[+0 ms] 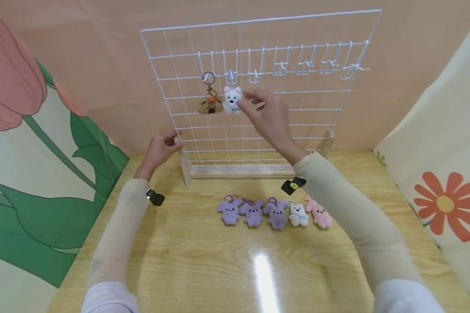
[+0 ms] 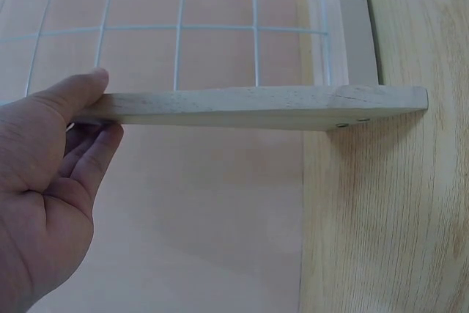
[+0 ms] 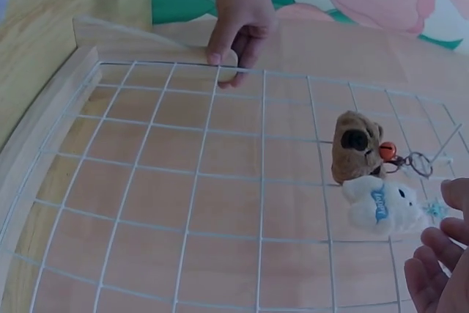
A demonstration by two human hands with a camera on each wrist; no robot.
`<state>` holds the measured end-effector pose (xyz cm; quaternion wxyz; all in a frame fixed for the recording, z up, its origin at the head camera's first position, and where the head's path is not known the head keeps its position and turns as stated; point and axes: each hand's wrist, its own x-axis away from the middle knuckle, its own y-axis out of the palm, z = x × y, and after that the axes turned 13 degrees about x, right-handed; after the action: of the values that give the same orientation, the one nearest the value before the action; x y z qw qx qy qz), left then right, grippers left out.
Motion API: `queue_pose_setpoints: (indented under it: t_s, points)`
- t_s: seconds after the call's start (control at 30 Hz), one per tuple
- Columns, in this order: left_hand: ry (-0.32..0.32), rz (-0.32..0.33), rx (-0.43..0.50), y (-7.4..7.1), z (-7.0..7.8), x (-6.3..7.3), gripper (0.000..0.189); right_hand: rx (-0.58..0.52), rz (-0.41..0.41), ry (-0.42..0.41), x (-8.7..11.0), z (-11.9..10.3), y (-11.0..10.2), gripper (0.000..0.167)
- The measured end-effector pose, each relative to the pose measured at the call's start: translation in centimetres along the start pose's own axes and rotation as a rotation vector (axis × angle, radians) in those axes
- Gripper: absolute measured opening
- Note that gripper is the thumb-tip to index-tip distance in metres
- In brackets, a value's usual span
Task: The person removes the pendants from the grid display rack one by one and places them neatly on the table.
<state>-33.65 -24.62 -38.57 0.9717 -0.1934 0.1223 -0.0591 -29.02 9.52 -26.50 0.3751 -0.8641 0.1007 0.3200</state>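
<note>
My left hand grips the upper end of the wooden side post, thumb on one face and fingers behind it. A white plush keychain with pinkish ears and a blue mark on its front hangs on a hook of the white wire grid. Right beside it is my right hand, its fingers loosely bent and the thumb and fingertips spread apart, with nothing between them in the right wrist view. To the left hangs a brown plush keychain with an orange bell and a metal ring.
Several hooks without keychains line the grid to the right. On the wooden table, in front of the stand, lies a row of plush keychains: three purple ones, a white one and a pink one.
</note>
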Motion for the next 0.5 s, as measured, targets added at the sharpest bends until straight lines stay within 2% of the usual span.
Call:
queue_pose_setpoints:
  t_s: [0.2,0.5]
  points:
    - [0.005,-0.005,0.009,0.0,0.0,0.0,0.049,-0.013,0.032,0.023,-1.3,-0.4,0.5,0.033]
    - [-0.002,0.000,-0.002,0.0,0.1,0.0,0.048,-0.035,0.087,-0.004,-2.6,-0.8,1.9,0.033]
